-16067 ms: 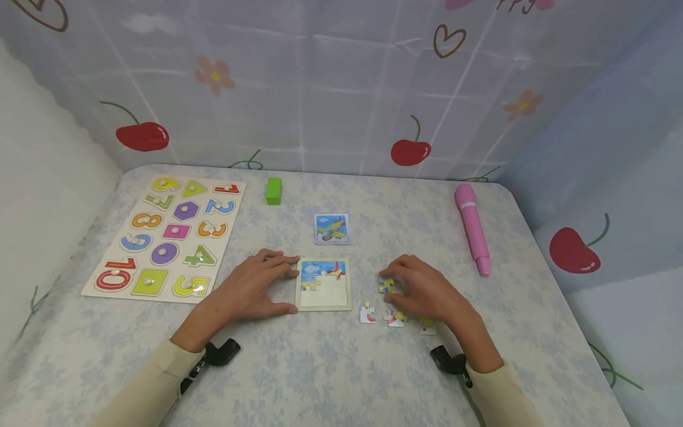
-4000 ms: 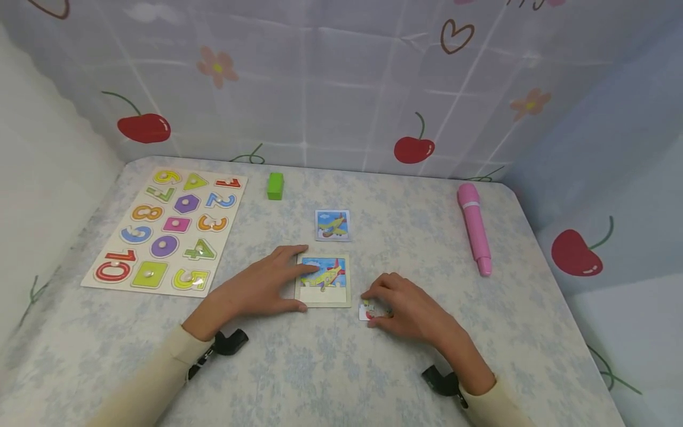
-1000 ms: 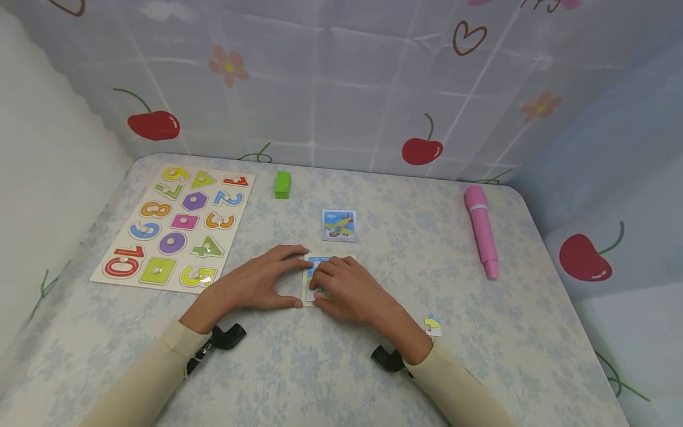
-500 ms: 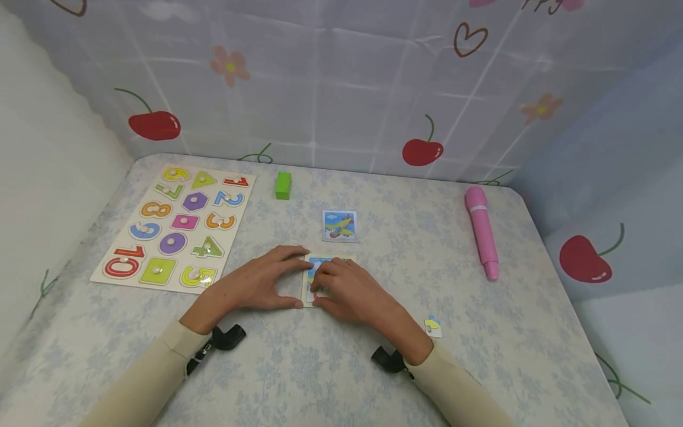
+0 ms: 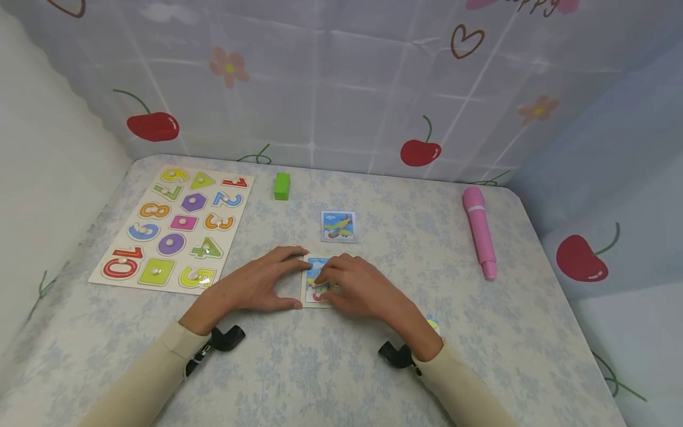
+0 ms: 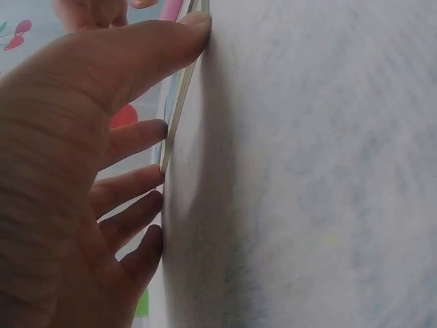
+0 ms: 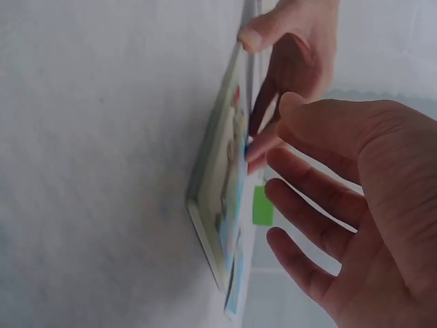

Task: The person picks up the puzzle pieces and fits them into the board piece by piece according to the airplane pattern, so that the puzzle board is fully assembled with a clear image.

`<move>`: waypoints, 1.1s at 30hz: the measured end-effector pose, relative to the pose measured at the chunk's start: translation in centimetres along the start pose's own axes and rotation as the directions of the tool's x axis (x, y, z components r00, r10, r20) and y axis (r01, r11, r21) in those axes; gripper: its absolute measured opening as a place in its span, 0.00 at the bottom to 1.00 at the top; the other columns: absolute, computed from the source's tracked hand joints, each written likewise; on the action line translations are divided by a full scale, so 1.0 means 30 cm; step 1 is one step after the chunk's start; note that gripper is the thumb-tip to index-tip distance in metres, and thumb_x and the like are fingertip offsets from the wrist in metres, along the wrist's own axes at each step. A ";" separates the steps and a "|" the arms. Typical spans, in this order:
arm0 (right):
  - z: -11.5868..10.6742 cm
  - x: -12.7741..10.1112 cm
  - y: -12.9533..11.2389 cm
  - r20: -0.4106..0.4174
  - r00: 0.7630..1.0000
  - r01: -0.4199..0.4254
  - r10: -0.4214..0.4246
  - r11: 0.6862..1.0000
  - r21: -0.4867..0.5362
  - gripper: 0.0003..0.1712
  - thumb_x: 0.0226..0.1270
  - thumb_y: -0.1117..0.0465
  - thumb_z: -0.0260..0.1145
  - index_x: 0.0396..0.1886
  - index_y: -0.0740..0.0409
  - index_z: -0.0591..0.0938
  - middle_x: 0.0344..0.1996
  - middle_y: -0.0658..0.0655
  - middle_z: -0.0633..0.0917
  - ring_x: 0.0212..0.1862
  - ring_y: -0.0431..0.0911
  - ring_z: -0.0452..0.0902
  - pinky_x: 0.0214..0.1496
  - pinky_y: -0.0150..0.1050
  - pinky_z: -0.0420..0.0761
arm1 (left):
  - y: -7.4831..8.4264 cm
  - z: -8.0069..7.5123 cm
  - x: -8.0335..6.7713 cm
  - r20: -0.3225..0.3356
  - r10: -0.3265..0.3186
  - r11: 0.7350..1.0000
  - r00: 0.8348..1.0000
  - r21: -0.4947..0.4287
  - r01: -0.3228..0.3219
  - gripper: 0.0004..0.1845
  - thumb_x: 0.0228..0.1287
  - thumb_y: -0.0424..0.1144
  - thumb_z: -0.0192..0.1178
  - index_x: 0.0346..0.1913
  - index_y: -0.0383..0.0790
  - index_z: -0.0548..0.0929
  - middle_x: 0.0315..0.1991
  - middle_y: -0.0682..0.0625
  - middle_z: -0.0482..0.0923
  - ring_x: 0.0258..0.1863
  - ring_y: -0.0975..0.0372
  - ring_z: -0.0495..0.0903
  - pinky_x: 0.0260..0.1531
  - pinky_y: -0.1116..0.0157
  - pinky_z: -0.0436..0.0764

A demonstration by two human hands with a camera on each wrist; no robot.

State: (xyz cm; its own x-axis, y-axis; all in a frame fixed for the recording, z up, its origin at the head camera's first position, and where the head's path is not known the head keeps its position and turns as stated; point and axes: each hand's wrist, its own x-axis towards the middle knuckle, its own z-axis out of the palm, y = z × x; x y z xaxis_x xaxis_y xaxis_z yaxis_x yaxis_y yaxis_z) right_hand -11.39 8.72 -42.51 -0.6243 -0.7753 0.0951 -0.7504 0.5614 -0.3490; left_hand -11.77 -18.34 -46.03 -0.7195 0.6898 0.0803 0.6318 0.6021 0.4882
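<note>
Nearly done: one loose piece left beside my right wrist.

My left hand (image 5: 255, 289) braces the left edge of the small square wooden-framed aeroplane jigsaw tray (image 5: 312, 296) at mid-table, thumb and fingers spread straight against it. My right hand (image 5: 360, 289) lies over the tray, fingertips pressing a piece in its lower part. I judge most pieces seated; one yellow-and-white cardboard jigsaw piece (image 5: 432, 323) waits outside.

Colours across the tabletop
Pale blue floral tablecloth (image 5: 331, 367); white backdrop (image 5: 331, 89) with red cherries, pink flowers; bright green block (image 5: 281, 186); pink pen (image 5: 479, 231); number board (image 5: 173, 228) in red, yellow, purple, orange; yellow-plane, blue-sky picture card (image 5: 338, 226); cream sleeves (image 5: 144, 379)
</note>
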 end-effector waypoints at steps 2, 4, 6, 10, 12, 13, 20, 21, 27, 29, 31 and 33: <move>-0.017 -0.010 0.005 -0.011 1.000 -0.017 0.017 1.000 0.005 0.14 0.65 0.53 0.74 0.50 0.47 0.88 0.49 0.44 0.83 0.53 0.42 0.77 0.54 0.41 0.78 | 0.000 0.000 0.000 0.008 -0.012 1.000 1.000 -0.003 0.012 0.40 0.58 0.64 0.70 0.71 0.51 0.75 0.75 0.51 0.61 0.74 0.60 0.60 0.68 0.55 0.69; -0.028 -0.024 0.014 -0.021 0.999 -0.033 0.033 0.999 0.010 0.14 0.65 0.53 0.74 0.50 0.47 0.88 0.49 0.44 0.83 0.52 0.41 0.78 0.53 0.40 0.78 | 0.001 -0.001 0.001 0.014 -0.022 1.000 1.000 -0.005 0.022 0.40 0.57 0.64 0.70 0.71 0.52 0.74 0.75 0.52 0.61 0.74 0.60 0.60 0.69 0.55 0.69; -0.036 -0.043 0.024 -0.032 0.998 -0.045 0.045 0.999 0.010 0.14 0.66 0.52 0.73 0.50 0.46 0.88 0.49 0.43 0.83 0.52 0.41 0.78 0.53 0.40 0.79 | 0.002 0.000 0.001 0.018 -0.025 1.000 1.000 -0.005 0.025 0.40 0.58 0.63 0.70 0.71 0.51 0.74 0.76 0.51 0.61 0.74 0.59 0.60 0.69 0.55 0.68; -0.050 -0.084 0.035 -0.054 0.997 -0.061 0.062 0.998 0.012 0.13 0.66 0.53 0.73 0.49 0.45 0.88 0.48 0.43 0.83 0.53 0.41 0.78 0.55 0.42 0.79 | 0.007 0.001 0.001 0.016 -0.026 1.000 1.000 0.001 0.026 0.40 0.57 0.63 0.70 0.70 0.51 0.75 0.75 0.52 0.61 0.74 0.58 0.61 0.68 0.54 0.69; -0.057 -0.104 0.040 -0.068 0.996 -0.063 0.064 0.998 0.009 0.12 0.66 0.54 0.73 0.49 0.45 0.88 0.48 0.42 0.83 0.53 0.41 0.78 0.55 0.42 0.79 | 0.008 0.002 0.001 0.013 -0.024 1.000 1.000 0.003 0.024 0.40 0.57 0.63 0.71 0.70 0.51 0.75 0.76 0.52 0.61 0.74 0.58 0.61 0.68 0.53 0.70; -0.060 -0.114 0.043 -0.074 0.995 -0.061 0.062 0.998 0.013 0.13 0.66 0.54 0.73 0.49 0.45 0.88 0.48 0.43 0.83 0.53 0.41 0.78 0.55 0.42 0.79 | 0.009 0.001 0.000 0.013 -0.027 1.000 1.000 0.003 0.027 0.40 0.57 0.63 0.71 0.70 0.51 0.75 0.76 0.52 0.61 0.74 0.58 0.61 0.68 0.53 0.69; -0.075 -0.176 0.072 -0.102 0.990 -0.094 0.099 0.994 0.059 0.15 0.67 0.56 0.73 0.52 0.47 0.87 0.49 0.41 0.83 0.55 0.38 0.77 0.57 0.40 0.80 | 0.008 -0.001 0.002 0.019 -0.032 0.999 0.999 0.000 0.032 0.41 0.56 0.62 0.72 0.70 0.50 0.75 0.76 0.51 0.61 0.74 0.57 0.60 0.68 0.53 0.69; -0.076 -0.184 0.077 -0.103 0.989 -0.097 0.104 0.993 0.066 0.15 0.67 0.55 0.73 0.52 0.47 0.87 0.50 0.42 0.83 0.55 0.38 0.77 0.57 0.40 0.80 | 0.008 -0.001 0.003 0.020 -0.032 0.999 0.999 0.001 0.032 0.41 0.56 0.62 0.72 0.70 0.50 0.75 0.76 0.51 0.61 0.74 0.57 0.60 0.68 0.53 0.69; -0.073 -0.222 0.097 -0.104 0.987 -0.114 0.125 0.988 0.103 0.17 0.69 0.52 0.71 0.55 0.47 0.86 0.52 0.41 0.82 0.56 0.38 0.76 0.57 0.41 0.80 | 0.010 -0.004 0.004 0.021 -0.031 0.999 0.999 -0.008 0.031 0.40 0.57 0.62 0.72 0.70 0.49 0.75 0.76 0.50 0.61 0.74 0.57 0.60 0.69 0.53 0.68; -0.074 -0.235 0.101 -0.100 0.986 -0.122 0.134 0.986 0.116 0.18 0.69 0.52 0.71 0.57 0.47 0.85 0.52 0.41 0.81 0.57 0.38 0.75 0.58 0.42 0.80 | 0.010 -0.004 0.003 0.022 -0.031 0.999 0.999 -0.008 0.031 0.40 0.57 0.62 0.72 0.70 0.49 0.75 0.76 0.51 0.60 0.75 0.58 0.60 0.69 0.53 0.68; -0.076 -0.250 0.105 -0.094 0.984 -0.136 0.149 0.982 0.130 0.20 0.68 0.52 0.72 0.58 0.48 0.84 0.53 0.41 0.81 0.58 0.38 0.75 0.58 0.42 0.79 | 0.009 -0.003 0.001 0.026 -0.029 1.000 0.999 -0.007 0.029 0.41 0.56 0.62 0.72 0.70 0.49 0.75 0.76 0.51 0.60 0.75 0.58 0.60 0.68 0.54 0.69; -0.080 -0.265 0.109 -0.088 0.982 -0.150 0.164 0.978 0.148 0.21 0.67 0.53 0.73 0.59 0.48 0.84 0.54 0.41 0.80 0.58 0.38 0.74 0.58 0.43 0.79 | 0.008 -0.002 0.000 0.030 -0.028 1.000 0.999 -0.007 0.028 0.41 0.56 0.63 0.72 0.71 0.49 0.75 0.76 0.51 0.60 0.75 0.58 0.59 0.68 0.54 0.69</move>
State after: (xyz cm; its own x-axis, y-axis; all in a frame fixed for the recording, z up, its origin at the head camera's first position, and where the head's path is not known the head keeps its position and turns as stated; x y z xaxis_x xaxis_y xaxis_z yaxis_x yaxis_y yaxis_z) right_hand -9.41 17.41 -42.18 -0.7559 -0.6440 0.1180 -0.6075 0.6227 -0.4931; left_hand -11.63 -18.23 -45.85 -0.7278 0.6846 0.0403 0.6093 0.6185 0.4961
